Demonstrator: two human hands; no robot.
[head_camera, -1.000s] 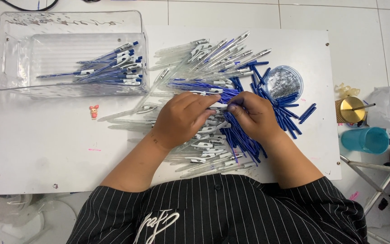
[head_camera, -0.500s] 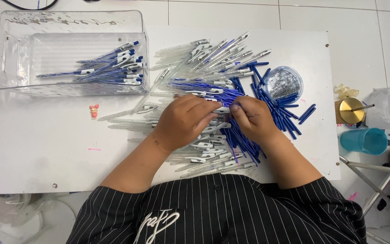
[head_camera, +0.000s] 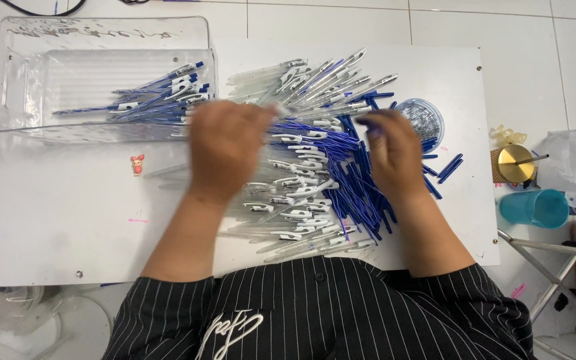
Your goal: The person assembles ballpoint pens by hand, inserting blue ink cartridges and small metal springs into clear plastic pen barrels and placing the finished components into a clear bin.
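Now the left hand point(head_camera: 227, 148) is blurred over the left edge of the pen pile point(head_camera: 315, 167), in the middle of the frame. A pen seems to run from its fingers toward the right, but the blur hides the grip, so I cannot tell how far this hand is open or whether it really holds something. The right hand point(head_camera: 395, 150) rests on the right part of the pile, fingers curled down onto the blue parts; if it pinches one of them, this I cannot tell either.

Most pens in the pile lie with the long axis from lower left to upper right, and the loose blue pieces point more up and down the frame. The clear plastic bin point(head_camera: 28, 87) stands at the upper left on the white counter point(head_camera: 68, 227), with finished pens point(head_camera: 155, 100) inside, lying almost left to right. The left hand is the nearer one to the bin, which lies up and to the left of it. A small round dish point(head_camera: 423, 117) sits just beside the right hand, toward the upper right.
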